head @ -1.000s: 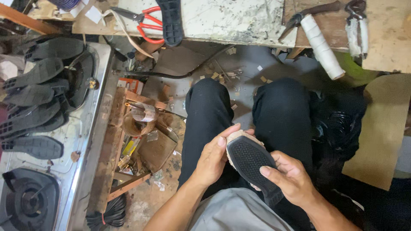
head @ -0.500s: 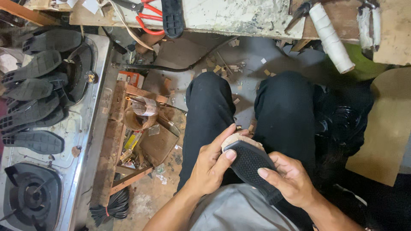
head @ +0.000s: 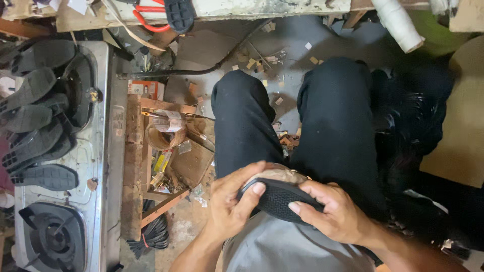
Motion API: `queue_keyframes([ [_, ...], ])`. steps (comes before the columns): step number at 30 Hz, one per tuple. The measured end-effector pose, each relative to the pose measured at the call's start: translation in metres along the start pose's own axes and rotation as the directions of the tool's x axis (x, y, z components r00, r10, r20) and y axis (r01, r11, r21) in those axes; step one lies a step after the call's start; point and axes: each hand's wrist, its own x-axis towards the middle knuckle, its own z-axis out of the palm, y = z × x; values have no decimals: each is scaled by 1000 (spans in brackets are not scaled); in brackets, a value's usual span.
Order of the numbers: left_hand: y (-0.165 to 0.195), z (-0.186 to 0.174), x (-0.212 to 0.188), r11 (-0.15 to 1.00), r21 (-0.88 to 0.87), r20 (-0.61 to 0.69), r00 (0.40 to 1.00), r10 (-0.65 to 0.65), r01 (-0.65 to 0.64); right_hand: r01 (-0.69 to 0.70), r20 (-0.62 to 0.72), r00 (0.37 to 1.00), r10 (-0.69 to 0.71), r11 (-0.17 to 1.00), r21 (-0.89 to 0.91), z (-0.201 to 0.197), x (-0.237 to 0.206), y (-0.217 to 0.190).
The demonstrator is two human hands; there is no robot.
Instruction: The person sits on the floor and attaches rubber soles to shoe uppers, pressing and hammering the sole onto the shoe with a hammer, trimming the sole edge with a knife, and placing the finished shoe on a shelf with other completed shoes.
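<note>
I hold a shoe with a black textured sole (head: 278, 197) over my lap, sole up, its tan upper edge showing behind. My left hand (head: 232, 204) wraps the toe end, thumb pressing on the sole's rim. My right hand (head: 335, 214) grips the other side, fingers laid across the sole. My knees in black trousers (head: 247, 121) spread out below the shoe.
A gas stove (head: 65, 201) at the left carries several black soles (head: 35, 121). A wooden box of clutter (head: 161, 156) sits between stove and my legs. Red-handled scissors (head: 151, 17) and a black sole lie on the bench above; a white roll (head: 398, 22) at upper right.
The shoe and both hands have drawn closer to my body. My left thumb has shifted onto the sole's edge, and the view has tilted down.
</note>
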Motion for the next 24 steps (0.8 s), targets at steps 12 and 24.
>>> queue_keyframes([
  [12,15,-20,4,985,126,66,989,-130,121,-126,75,988,132,989,-81,4,12,-14],
  [24,-20,-34,-8,932,149,105,932,-346,329,-375,99,887,450,829,-415,-17,3,-8],
])
